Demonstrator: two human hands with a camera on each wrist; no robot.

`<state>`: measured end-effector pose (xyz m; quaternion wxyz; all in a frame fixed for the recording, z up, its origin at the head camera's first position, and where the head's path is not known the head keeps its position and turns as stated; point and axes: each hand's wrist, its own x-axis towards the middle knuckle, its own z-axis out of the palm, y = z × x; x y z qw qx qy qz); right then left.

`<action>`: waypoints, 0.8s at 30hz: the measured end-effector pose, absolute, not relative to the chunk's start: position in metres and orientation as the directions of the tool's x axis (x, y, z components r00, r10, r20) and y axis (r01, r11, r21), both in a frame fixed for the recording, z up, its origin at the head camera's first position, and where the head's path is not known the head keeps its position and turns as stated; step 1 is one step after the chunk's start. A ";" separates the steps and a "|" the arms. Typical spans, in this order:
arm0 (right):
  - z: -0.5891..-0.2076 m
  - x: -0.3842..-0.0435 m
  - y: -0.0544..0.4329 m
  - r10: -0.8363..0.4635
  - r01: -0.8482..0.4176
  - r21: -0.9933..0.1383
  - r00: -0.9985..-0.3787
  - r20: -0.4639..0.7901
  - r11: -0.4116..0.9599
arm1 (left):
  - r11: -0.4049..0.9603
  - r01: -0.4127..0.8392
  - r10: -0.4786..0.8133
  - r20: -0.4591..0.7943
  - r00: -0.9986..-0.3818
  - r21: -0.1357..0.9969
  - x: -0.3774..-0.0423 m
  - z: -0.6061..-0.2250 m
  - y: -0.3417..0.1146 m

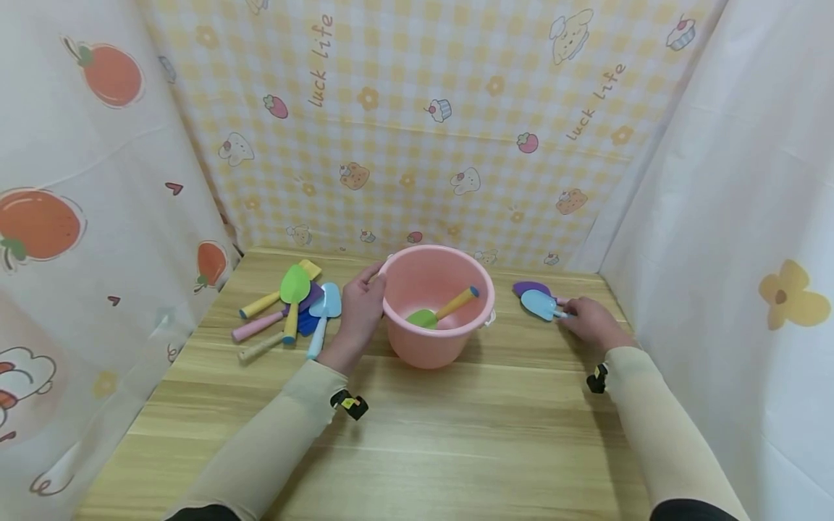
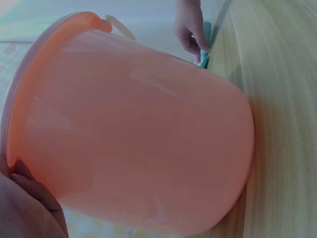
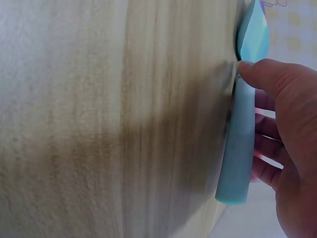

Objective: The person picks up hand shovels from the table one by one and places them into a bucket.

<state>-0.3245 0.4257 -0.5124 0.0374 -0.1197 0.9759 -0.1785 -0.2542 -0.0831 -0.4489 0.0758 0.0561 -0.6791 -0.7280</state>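
A pink bucket (image 1: 426, 349) stands upright mid-table. My left hand (image 1: 360, 307) grips its rim on the left side; in the left wrist view, those fingers (image 2: 37, 191) curl at the rim. Inside the bucket lies a toy shovel (image 1: 423, 318) with a green blade and a yellow, blue-tipped handle. To the right, my right hand (image 1: 589, 323) pinches a light blue toy shovel (image 1: 538, 305) by its handle (image 3: 237, 144), thumb near the neck. A purple toy shovel (image 1: 523, 287) lies just behind the blue one, its handle partly hidden by the hand.
Left of the bucket lies a pile of several toy tools, among them a green-bladed shovel (image 1: 296, 284), a light blue shovel (image 1: 330, 298) and a pink handle (image 1: 257, 327). Patterned cloth (image 1: 404, 145) hangs behind the wooden table (image 1: 456, 449), with white cloth on both sides.
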 end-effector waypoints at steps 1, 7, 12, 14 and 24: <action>-0.513 -0.325 0.426 -0.248 -0.222 -0.357 -0.968 -0.030 0.907 | -0.067 0.034 -0.185 0.021 -0.983 0.997 -0.255 -0.449 -0.083; -0.518 -0.324 0.428 -0.254 -0.239 -0.344 -0.967 0.000 0.908 | -0.081 0.030 -0.174 0.016 -0.985 0.996 -0.255 -0.450 -0.083; -0.523 -0.324 0.429 -0.254 -0.247 -0.333 -0.967 0.025 0.910 | -0.092 0.033 -0.169 0.017 -0.985 0.995 -0.254 -0.448 -0.084; -0.524 -0.324 0.429 -0.254 -0.249 -0.325 -0.967 0.028 0.912 | -0.092 0.037 -0.169 0.021 -0.985 0.995 -0.253 -0.448 -0.084; -0.522 -0.323 0.423 -0.239 -0.240 -0.301 -0.970 0.041 0.923 | -0.079 0.048 -0.180 0.033 -0.983 0.996 -0.252 -0.447 -0.084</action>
